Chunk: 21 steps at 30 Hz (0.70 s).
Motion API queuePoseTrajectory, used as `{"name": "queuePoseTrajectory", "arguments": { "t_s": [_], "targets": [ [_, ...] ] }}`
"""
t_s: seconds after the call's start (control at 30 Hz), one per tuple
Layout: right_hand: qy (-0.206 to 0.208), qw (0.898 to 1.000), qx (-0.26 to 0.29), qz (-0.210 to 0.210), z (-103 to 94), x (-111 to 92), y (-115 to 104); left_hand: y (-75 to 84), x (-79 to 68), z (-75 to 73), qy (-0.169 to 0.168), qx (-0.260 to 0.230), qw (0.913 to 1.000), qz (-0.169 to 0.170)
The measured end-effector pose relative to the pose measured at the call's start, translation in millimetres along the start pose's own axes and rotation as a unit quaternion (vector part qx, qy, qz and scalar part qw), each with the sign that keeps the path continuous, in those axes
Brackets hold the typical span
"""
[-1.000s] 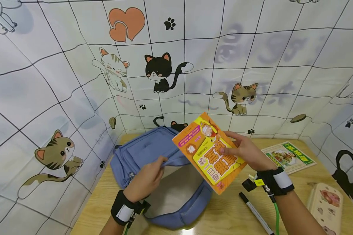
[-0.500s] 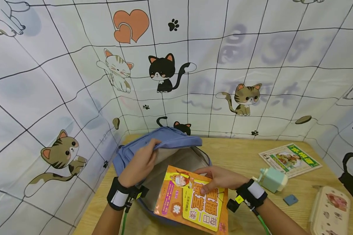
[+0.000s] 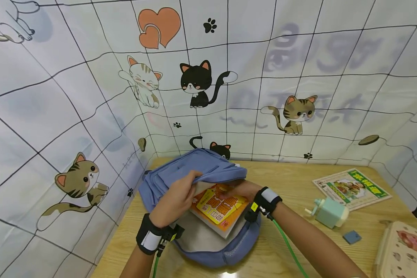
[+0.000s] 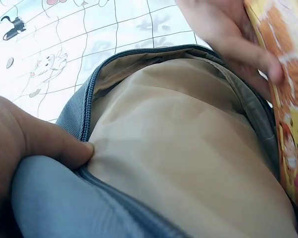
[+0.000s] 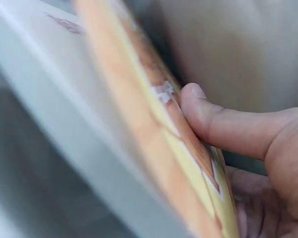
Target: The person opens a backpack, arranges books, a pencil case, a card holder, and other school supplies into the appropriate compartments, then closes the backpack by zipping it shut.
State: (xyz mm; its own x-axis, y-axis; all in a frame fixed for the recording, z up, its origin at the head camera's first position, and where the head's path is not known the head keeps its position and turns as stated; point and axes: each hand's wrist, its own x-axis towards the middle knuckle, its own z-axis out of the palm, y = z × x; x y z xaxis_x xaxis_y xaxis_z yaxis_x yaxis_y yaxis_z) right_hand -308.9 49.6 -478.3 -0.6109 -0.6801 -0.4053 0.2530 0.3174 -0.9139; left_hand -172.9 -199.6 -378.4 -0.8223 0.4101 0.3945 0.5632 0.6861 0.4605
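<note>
A blue backpack (image 3: pixel 189 168) lies unzipped on the table, its pale lining (image 4: pixel 164 134) showing. My left hand (image 3: pixel 175 199) pinches the edge of its raised front flap; in the left wrist view the thumb presses just inside the zipper. An orange and yellow book (image 3: pixel 222 206) with large printed characters stands slanted in the bag's mouth, its upper end under the flap. My right hand (image 3: pixel 244 189) reaches in from the right and grips the book, with fingers partly hidden by the flap. In the right wrist view, my thumb (image 5: pixel 213 116) presses on the cover.
To the right lie a green-edged picture booklet (image 3: pixel 352 189), a mint-green block-like object (image 3: pixel 330 212) with a knob, a small blue flat block (image 3: pixel 351 237) and a cream case (image 3: pixel 401 249). Behind the table hangs a cat-print cloth (image 3: pixel 250 88).
My right hand has brought the book from above the bag's right side, turned it, and slid it into the opening. My left hand still holds the flap, which now stands further over the opening.
</note>
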Motion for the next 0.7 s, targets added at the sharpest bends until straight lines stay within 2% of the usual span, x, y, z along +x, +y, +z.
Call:
{"name": "queuePoseTrajectory", "arguments": {
  "t_s": [0.1, 0.2, 0.37, 0.43, 0.5, 0.57, 0.63, 0.7],
  "targets": [
    [-0.017, 1.0, -0.015, 0.016, -3.9, 12, 2, 0.0, -2.8, 3.8, 0.001, 0.003, 1.0, -0.004],
    [0.013, 0.999, -0.026, 0.024, -7.2, 18, 6, -0.9, -5.6, 4.6, 0.01, 0.004, 0.9999, -0.006],
    [0.123, 0.99, -0.052, -0.034, -13.3, 20, 14, -2.2, -4.6, 1.0, 0.017, -0.002, 0.9999, 0.002],
    [0.13, 0.989, -0.054, -0.054, -14.2, 24, 16, -2.1, -3.6, 0.3, 0.016, -0.001, 0.9999, 0.005],
    [0.119, 0.99, -0.044, -0.058, -11.8, 30, 18, -2.1, -4.0, 0.8, 0.015, 0.001, 0.9999, 0.005],
    [0.117, 0.989, -0.057, -0.071, -6.8, 35, 19, -2.2, -5.0, 1.6, 0.012, 0.0, 0.9999, 0.003],
    [0.128, 0.984, -0.087, -0.087, -2.0, 37, 19, -1.7, -5.2, 2.8, 0.009, -0.002, 1.0, 0.001],
    [0.144, 0.974, -0.14, -0.108, 2.4, 36, 18, -1.6, -5.0, 3.9, 0.007, -0.005, 1.0, 0.004]
  ]
}}
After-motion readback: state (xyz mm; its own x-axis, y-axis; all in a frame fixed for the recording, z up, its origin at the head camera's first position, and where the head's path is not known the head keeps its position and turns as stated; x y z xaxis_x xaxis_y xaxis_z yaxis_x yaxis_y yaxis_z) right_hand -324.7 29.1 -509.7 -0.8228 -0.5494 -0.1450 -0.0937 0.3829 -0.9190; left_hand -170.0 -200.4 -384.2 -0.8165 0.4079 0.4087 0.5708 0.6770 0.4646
